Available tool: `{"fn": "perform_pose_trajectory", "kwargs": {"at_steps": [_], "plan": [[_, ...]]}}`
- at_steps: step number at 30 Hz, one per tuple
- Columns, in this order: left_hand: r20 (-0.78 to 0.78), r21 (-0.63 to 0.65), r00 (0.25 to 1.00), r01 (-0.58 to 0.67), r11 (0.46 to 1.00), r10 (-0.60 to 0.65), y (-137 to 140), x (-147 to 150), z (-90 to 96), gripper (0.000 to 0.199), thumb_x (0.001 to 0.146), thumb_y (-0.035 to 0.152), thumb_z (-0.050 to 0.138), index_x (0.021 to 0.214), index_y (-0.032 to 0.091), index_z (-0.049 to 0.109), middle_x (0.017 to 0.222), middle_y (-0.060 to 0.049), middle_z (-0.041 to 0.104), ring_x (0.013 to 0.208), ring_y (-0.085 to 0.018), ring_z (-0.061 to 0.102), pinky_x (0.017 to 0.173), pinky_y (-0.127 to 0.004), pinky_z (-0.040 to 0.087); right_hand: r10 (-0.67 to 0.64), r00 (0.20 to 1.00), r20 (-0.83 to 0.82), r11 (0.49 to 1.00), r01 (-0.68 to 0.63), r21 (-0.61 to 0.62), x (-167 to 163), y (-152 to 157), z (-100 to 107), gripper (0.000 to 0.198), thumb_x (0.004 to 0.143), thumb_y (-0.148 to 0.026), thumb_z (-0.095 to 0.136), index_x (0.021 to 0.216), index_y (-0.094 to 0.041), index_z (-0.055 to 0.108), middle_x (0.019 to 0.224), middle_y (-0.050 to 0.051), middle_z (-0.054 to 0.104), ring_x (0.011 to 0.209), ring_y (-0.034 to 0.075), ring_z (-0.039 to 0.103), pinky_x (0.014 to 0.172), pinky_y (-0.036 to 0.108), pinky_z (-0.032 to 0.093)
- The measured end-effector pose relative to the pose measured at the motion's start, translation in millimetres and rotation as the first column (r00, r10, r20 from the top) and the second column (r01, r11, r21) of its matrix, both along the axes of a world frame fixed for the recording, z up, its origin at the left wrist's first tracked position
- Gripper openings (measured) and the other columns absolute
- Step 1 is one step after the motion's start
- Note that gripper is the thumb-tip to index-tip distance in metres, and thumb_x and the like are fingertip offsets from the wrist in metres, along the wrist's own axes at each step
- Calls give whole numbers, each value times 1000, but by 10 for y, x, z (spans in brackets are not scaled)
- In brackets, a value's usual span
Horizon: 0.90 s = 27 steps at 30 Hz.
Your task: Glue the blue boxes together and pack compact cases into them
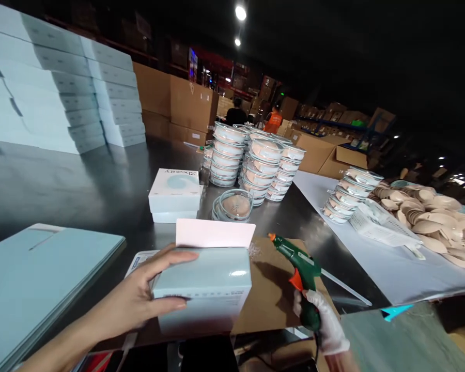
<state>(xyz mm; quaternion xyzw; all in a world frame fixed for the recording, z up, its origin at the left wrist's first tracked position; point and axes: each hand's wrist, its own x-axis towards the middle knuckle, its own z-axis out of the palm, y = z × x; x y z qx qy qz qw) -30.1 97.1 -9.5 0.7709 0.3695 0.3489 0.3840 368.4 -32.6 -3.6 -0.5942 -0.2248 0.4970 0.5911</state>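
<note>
A light-blue box [203, 289] is held at the near edge of a dark, shiny table [132, 181], with a pale flap [215, 233] raised along its far side; it is gripped at its left end by the bare left hand [147, 284], whose thumb is laid on the near face and whose fingers are spread over the top. To its right, a green glue gun [297, 258] is grasped by the handle in the right hand [321, 318], which is covered by a whitish glove; the orange nozzle is pointed up and leftward, apart from the box, and whether the orange trigger is pressed cannot be told; a translucent glue stick [346, 288] is seen jutting from the rear. Beneath the gun, a brown cardboard sheet [271, 294] is spread. Beyond the box, a white box [174, 199] marked "beauty" is set near some low round containers [236, 205], behind which taller container stacks [263, 170] are gathered; at the left, flat blue sheets [42, 279] are piled, and further back pale boxes [62, 93] are stacked. On a white-covered surface [318, 206] at the right, a white basket [383, 225] and beige spoon-like pieces [430, 217] are placed.
</note>
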Motion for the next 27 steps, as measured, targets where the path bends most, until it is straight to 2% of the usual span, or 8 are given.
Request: {"fn": "perform_pose_trajectory", "kwargs": {"at_steps": [2,4,9,14,17,20,23,27], "plan": [[7,3,1000,-12,1000,12,40,23,17,60,77,57,78,131,32,69,146,-9,64,145,-41,47,122,-61,25,-25,997,-77,977,40,210,-132,62,119,53,54,-70,83,85,-29,75,92,3,77,90,22,73,87,37,60],[22,-6,1000,-22,1000,22,68,46,57,60,76,55,80,130,31,69,147,-9,64,146,-40,45,122,-61,25,25,992,-123,931,22,364,-259,236,264,64,51,-80,76,93,-31,74,107,5,76,112,28,68,102,48,53],[42,26,999,-15,1000,14,123,120,265,52,76,48,80,123,28,74,136,-9,71,134,-38,58,119,-54,37,110,994,-28,864,-81,498,-454,813,547,42,55,-52,84,84,-25,72,88,4,74,102,34,72,98,57,55],[63,113,998,-4,994,-3,178,191,389,44,78,51,79,119,33,77,127,-6,75,120,-35,68,109,-48,51,-123,959,257,876,-17,482,-498,998,449,21,84,-34,78,94,-17,69,99,3,74,100,22,70,98,48,54],[76,112,997,-11,994,3,162,202,405,45,77,49,81,118,31,77,127,-7,74,120,-34,67,109,-46,51,-251,884,395,910,77,407,-523,770,226,15,92,-29,74,96,-16,68,105,3,71,97,20,68,90,42,57],[76,107,997,4,994,-12,103,183,428,44,78,42,80,120,28,75,126,-8,72,118,-32,68,108,-45,51,-266,844,465,936,111,335,-554,432,32,21,96,-36,69,104,-17,69,110,5,71,96,20,69,85,40,59],[24,61,1000,15,998,-16,37,154,463,53,75,37,81,126,28,72,134,-9,69,128,-36,62,113,-52,44,-246,832,498,951,108,290,-558,274,-5,30,85,-42,79,99,-17,72,104,7,75,96,24,71,92,46,57],[-13,29,1000,-7,1000,7,-23,157,536,56,73,34,79,128,27,71,140,-11,66,139,-39,52,117,-55,39,-180,874,451,952,41,302,-555,379,222,38,71,-49,78,94,-18,76,95,9,81,91,33,75,92,52,59]]}}
